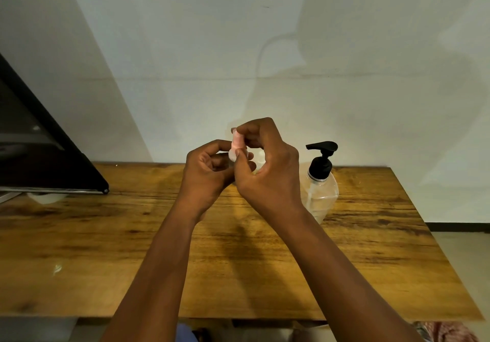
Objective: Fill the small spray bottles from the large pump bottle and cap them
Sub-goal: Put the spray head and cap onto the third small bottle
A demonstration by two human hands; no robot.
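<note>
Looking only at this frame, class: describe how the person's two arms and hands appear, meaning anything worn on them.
Both forearms are bare to the bottom edge of the frame, with no sleeves visible. The left hand and right hand wear no gloves; no rings, watch or bracelets show.

Just right of the fingers [246,132] stands the pump bottle [321,182]; leftward, bare table [106,235] until the dark monitor [39,150].

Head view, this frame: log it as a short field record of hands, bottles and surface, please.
left hand: grips small spray bottle
right hand: pinches pink cap at the bottle's top
pump bottle: upright on table, beside the right hand, untouched, black pump on
table: wooden
cap seated: cannot tell
</note>
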